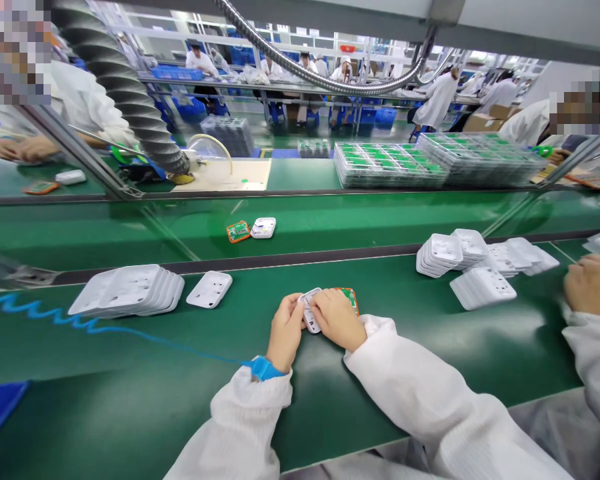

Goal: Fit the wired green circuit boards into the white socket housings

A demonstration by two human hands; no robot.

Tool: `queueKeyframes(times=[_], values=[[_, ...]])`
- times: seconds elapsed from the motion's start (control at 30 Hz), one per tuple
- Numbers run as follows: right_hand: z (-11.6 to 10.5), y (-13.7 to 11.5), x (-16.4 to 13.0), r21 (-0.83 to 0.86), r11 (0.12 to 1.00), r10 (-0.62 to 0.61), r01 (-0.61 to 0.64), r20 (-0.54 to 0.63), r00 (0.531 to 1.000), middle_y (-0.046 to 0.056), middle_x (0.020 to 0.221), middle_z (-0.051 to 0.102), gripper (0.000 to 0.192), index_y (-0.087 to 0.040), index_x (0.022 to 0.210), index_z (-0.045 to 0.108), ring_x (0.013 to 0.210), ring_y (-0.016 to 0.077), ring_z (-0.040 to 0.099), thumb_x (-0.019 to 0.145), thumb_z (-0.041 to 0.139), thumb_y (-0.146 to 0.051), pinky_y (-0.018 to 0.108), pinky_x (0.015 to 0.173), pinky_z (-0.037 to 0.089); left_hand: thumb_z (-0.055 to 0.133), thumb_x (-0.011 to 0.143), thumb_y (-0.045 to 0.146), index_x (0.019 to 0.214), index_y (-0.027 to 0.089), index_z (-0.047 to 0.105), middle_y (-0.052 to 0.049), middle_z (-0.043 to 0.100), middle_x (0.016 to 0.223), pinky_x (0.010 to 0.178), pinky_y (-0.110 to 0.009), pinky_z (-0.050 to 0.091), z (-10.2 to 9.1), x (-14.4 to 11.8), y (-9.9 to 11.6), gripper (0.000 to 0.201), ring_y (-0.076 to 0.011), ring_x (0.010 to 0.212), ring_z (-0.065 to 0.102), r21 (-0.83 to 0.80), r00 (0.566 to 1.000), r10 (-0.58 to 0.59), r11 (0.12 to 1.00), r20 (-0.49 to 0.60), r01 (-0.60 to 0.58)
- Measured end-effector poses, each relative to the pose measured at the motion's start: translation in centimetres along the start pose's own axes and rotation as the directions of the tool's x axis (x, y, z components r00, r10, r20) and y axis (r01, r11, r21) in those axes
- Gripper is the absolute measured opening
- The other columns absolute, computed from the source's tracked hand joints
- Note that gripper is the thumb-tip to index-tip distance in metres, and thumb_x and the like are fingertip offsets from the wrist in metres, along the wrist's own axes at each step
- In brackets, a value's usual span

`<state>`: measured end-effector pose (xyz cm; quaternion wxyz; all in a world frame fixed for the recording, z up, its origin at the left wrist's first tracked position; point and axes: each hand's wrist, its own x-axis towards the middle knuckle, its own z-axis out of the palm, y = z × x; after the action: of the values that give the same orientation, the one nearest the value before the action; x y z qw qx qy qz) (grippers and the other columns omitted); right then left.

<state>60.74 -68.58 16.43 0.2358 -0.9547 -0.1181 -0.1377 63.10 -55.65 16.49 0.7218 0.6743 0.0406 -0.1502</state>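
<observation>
Over the green bench, my left hand (286,328) is closed on the left edge of a white plastic cover (311,321). My right hand (339,317) grips the same cover from the right, its fingers hiding much of the top face. Behind my right hand lies a green circuit board with an orange edge (351,298), partly covered by the hand. A blue wrist strap (267,369) circles my left wrist. To the left of my hands, a single white cover (209,289) lies flat beside a leaning row of stacked white covers (130,291).
Several stacks of white covers (483,288) stand to the right, near a co-worker's hand (593,283). On the green belt sit an orange-edged board (239,231) and a white housing (263,228). A blue coiled cord (145,335) crosses the bench. Clear trays (390,175) holding boards stand beyond.
</observation>
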Motion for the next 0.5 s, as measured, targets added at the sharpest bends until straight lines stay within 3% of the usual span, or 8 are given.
queueKeyframes(times=[0.27,0.5], values=[[0.09,0.1,0.06,0.052,0.999,0.012,-0.01,-0.038,0.999,0.004,0.081,0.054,0.012,-0.017,0.081,0.05,0.076,0.0167,0.045,0.091,0.044,-0.02,0.028,0.071,0.034,0.06,0.074,0.047,0.098,0.016,0.054,-0.004,0.062,0.087,0.059,-0.025,0.049,-0.12,0.02,-0.24,0.039,-0.0145,0.073,0.059,0.008,1.0,0.019,1.0,0.004,-0.019],[-0.05,-0.04,0.15,0.019,0.997,-0.069,0.07,-0.02,0.997,0.005,0.08,0.053,0.02,-0.017,0.079,0.051,0.076,0.0174,0.044,0.093,0.038,-0.02,0.029,0.072,0.034,0.06,0.074,0.045,0.097,0.016,0.055,-0.005,0.063,0.087,0.059,-0.025,0.049,-0.26,0.05,-0.42,0.037,-0.0154,0.074,0.06,0.03,0.999,0.043,0.999,-0.011,-0.042]])
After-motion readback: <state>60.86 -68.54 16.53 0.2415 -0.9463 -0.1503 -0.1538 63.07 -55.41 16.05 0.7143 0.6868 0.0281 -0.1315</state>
